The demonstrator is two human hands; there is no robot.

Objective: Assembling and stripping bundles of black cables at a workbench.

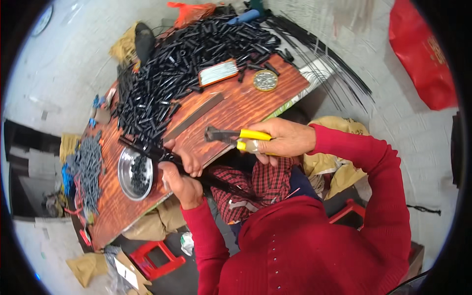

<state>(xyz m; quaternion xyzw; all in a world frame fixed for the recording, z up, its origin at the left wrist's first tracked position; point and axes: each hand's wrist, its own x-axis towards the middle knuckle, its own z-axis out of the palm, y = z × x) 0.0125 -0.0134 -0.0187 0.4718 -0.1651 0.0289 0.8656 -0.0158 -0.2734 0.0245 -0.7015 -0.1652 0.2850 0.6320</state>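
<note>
My left hand (183, 184) is closed around a long, thin black rod-like thing (221, 183). It slants from above the table's near edge down toward my lap; its exact kind I cannot make out. My right hand (285, 137) grips a pair of end-cutting pincers (253, 134) with yellow handles. Their dark jaws point left, toward my left hand, and stay apart from the rod. Just left of my left hand stands a shiny metal bowl (122, 178) with small black parts inside. Beyond it, a big heap of short black tubes (172, 73) covers the back of the table.
On the wooden table (241, 105) lie a flat bar (194, 116), an orange-rimmed tray of thin metal pins (218, 68) and a round tin of small metal bits (265, 89). Grey parts (88, 169) are heaped at left. Long black rods (339, 64) jut out at the back right.
</note>
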